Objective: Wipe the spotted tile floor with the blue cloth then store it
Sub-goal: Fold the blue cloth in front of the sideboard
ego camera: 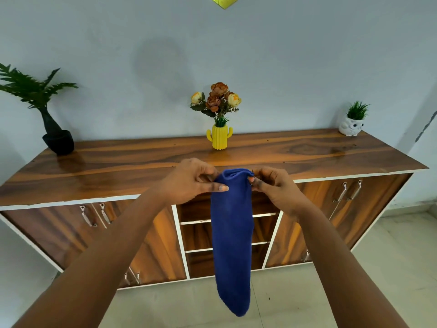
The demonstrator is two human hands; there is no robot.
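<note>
Before wooden sideboard: left hand, right hand pinch hanging blue cloth; no readable writing.

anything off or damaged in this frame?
Minor: the black plant pot at the cabinet top's left end tilts, its stem leaning. Both hands, left hand and right hand, pinch the blue cloth, hanging clean. No spills.

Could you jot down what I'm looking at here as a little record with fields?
place: wooden sideboard against a pale wall
held item: blue cloth, hanging down lengthwise
left hand: pinches the cloth's top edge
right hand: pinches the same top edge
on sideboard: yellow cactus vase, black potted plant, white owl pot
floor: pale tiles
</note>
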